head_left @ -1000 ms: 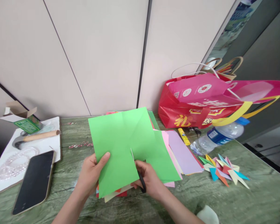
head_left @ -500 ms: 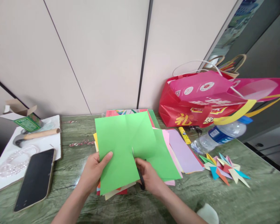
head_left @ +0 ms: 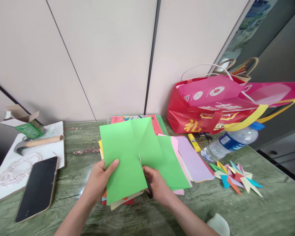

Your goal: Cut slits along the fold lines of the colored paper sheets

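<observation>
A sheet of green paper point(head_left: 124, 150) is held up over the stack on the table. My left hand point(head_left: 102, 177) grips its left edge, thumb on top and the other fingers hidden beneath. In my right hand point(head_left: 157, 183) are scissors point(head_left: 148, 186) with black handles, closed round by my fingers. Their blade shows in a cut that runs up from the sheet's lower edge to about its middle. Right of the cut, the paper bends upward. Below it lie another green sheet point(head_left: 175, 164) and pink, yellow and red sheets, partly covered.
Purple paper point(head_left: 190, 157), a yellow glue stick point(head_left: 194, 142), a water bottle point(head_left: 232, 142) and folded paper stars point(head_left: 236, 177) lie to the right. A red bag point(head_left: 184, 111) stands behind them. At left are a phone point(head_left: 36, 190), a wooden-handled hook tool point(head_left: 43, 141) and a small box point(head_left: 29, 129).
The right part of the green sheet bends further up and leftward, with its upper right corner shifted left. Both hands keep nearly the same place and grip.
</observation>
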A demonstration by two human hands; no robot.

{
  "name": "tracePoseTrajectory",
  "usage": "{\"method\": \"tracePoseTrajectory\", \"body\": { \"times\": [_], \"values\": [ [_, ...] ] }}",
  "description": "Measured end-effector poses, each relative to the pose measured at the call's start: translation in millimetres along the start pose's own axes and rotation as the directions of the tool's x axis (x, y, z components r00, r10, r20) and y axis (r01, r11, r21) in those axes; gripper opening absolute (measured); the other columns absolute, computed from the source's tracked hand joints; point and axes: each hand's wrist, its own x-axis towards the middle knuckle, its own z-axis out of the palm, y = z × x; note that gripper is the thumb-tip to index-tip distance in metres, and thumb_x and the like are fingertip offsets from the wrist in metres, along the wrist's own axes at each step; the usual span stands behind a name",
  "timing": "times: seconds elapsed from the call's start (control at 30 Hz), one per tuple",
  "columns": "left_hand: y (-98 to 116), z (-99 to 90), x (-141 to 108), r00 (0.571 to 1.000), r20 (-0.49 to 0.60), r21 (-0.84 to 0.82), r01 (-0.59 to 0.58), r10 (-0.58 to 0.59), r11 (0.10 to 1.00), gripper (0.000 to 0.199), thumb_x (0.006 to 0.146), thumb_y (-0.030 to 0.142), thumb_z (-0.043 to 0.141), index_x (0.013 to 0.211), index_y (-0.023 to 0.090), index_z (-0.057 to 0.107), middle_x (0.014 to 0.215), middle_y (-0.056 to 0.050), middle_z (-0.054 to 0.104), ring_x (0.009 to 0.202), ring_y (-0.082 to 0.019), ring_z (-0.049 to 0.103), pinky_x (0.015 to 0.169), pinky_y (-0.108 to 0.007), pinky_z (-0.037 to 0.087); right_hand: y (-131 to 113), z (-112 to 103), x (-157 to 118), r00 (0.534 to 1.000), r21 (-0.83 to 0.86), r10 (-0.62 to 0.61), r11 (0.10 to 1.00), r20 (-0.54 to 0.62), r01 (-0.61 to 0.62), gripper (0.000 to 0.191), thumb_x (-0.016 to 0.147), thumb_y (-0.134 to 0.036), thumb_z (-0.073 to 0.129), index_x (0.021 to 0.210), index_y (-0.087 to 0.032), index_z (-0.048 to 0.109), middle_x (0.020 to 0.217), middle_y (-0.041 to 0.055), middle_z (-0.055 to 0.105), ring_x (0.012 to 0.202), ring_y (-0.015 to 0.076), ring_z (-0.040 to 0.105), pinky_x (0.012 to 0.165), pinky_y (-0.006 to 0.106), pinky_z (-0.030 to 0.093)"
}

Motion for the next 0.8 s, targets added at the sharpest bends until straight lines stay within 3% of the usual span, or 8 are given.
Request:
{"method": "tracePoseTrajectory", "body": {
  "times": [0.23,0.5,0.8],
  "values": [
    [-2.0,-2.5,1.5,1.0,-0.008,0.003,0.001,-0.001,1.0,0.032,0.06,0.036,0.074,0.084,0.015,0.068,0.068,-0.006,0.075,0.06,-0.025,0.069,0.052,-0.034,0.054,2.5,-3.5,0.4,1.0,-0.045,0.008,0.999,-0.002,-0.008,0.024,0.057,-0.024,0.074,0.078,-0.019,0.062,0.076,0.0015,0.068,0.073,0.0197,0.062,0.058,0.026,0.048],
    [-2.0,-3.7,2.8,1.0,-0.01,0.004,0.002,-0.002,1.0,0.03,0.062,0.035,0.074,0.084,0.015,0.067,0.068,-0.006,0.075,0.057,-0.023,0.069,0.051,-0.032,0.054,-0.1,-2.2,-0.8,0.999,0.013,0.047,0.999,-0.001,-0.047,0.021,0.054,-0.021,0.072,0.069,-0.018,0.058,0.063,-0.0032,0.059,0.051,0.0097,0.047,0.043,0.019,0.039],
    [-1.7,-2.9,1.8,1.0,-0.001,0.009,-0.007,0.007,1.0,0.028,0.062,0.035,0.073,0.08,0.015,0.068,0.067,-0.005,0.075,0.057,-0.023,0.069,0.05,-0.031,0.054,4.0,-0.3,0.1,0.995,0.064,0.097,0.993,-0.029,-0.095,0.02,0.053,-0.021,0.07,0.067,-0.016,0.057,0.05,-0.0067,0.049,0.041,0.0067,0.042,0.038,0.018,0.035]
  ]
}}
